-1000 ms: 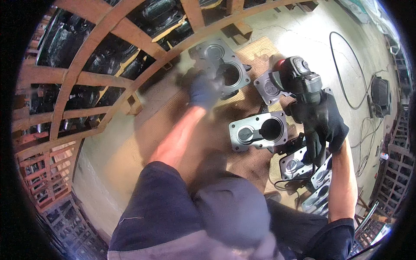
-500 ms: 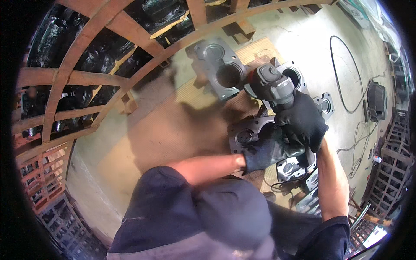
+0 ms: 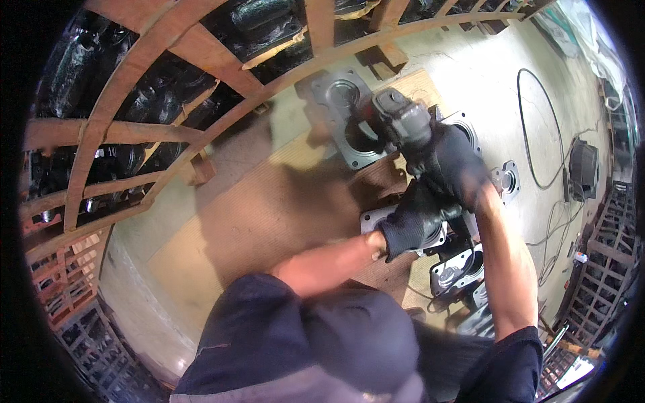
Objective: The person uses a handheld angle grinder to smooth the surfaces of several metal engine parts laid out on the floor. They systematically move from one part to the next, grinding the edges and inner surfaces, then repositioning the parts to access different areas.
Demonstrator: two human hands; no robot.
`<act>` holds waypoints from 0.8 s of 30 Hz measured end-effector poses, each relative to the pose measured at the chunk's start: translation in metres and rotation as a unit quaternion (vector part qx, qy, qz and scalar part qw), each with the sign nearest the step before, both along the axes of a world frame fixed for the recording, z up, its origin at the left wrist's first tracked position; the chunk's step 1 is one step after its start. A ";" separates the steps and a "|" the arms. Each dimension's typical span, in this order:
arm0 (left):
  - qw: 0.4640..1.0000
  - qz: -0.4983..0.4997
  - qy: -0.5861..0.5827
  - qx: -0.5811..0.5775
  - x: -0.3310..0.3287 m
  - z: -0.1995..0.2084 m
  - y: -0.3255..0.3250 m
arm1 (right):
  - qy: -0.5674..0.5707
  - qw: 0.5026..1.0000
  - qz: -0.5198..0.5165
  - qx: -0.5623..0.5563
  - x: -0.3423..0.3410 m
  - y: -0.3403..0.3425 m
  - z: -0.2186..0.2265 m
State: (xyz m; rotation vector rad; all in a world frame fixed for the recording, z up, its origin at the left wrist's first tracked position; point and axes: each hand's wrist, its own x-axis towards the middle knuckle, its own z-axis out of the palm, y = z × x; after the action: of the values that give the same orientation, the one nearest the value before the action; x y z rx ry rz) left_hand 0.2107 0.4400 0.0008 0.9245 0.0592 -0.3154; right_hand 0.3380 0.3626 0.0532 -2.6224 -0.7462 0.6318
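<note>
Clamping power tool (image 3: 403,122) in right hand (image 3: 458,164) over metal part (image 3: 345,119); left hand (image 3: 418,213) right beside, can't tell its grip.

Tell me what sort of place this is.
Probably a metalworking shop or factory floor: flanged metal parts laid out low down, a handheld power tool among them, and a large brown slatted crate holding dark objects.

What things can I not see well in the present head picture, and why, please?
In the head view:
- Power tool: grip covered by the right hand and left hand; underside turned away.
- Near metal casting: partly hidden by the left hand.
- Far metal casting: partly behind the power tool.
- Brown slatted crate: cut off at the top edge.
</note>
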 end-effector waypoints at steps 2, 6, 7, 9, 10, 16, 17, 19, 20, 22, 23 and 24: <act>0.986 0.089 0.048 -0.133 0.006 0.004 0.003 | -0.012 0.999 0.014 0.030 0.015 0.009 -0.017; 0.969 0.212 0.017 -0.128 -0.005 0.020 -0.017 | 0.039 0.996 -0.047 0.072 0.022 0.011 -0.024; 0.975 0.210 -0.073 0.018 -0.010 -0.013 -0.036 | 0.028 0.998 -0.031 0.055 0.017 0.003 -0.021; 0.975 0.145 -0.108 0.132 -0.011 -0.043 -0.051 | 0.095 0.992 -0.031 0.073 -0.002 0.017 0.018; 0.990 0.085 -0.057 0.097 -0.009 -0.035 -0.051 | 0.125 0.988 -0.037 0.079 -0.012 0.021 0.041; 0.997 0.036 -0.043 -0.046 0.027 -0.008 -0.002 | 0.037 0.999 -0.007 0.015 0.030 0.014 0.015; 0.990 0.047 -0.003 -0.130 0.030 -0.002 0.014 | 0.034 0.999 0.014 0.013 0.037 0.028 0.007; 0.995 0.089 -0.050 -0.023 0.027 -0.016 0.019 | 0.020 0.999 0.048 0.001 0.047 0.052 0.001; 0.991 0.107 -0.073 0.028 0.027 -0.021 0.020 | 0.015 0.997 0.076 -0.006 0.048 0.060 0.002; 0.948 0.123 0.043 -0.291 0.021 -0.013 0.027 | 0.009 0.989 0.143 -0.017 0.049 0.073 0.007; 0.938 0.147 0.060 -0.307 0.018 -0.002 0.030 | 0.011 0.989 0.149 -0.024 0.048 0.077 0.010; 0.928 0.173 0.074 -0.321 0.017 0.009 0.033 | 0.011 0.987 0.156 -0.031 0.048 0.082 0.014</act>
State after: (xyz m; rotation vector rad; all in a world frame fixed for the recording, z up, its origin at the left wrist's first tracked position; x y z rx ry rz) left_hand 0.2277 0.4731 0.0102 0.2269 0.2400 -0.0605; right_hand 0.3859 0.4443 0.0675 -2.5692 -1.1602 0.7792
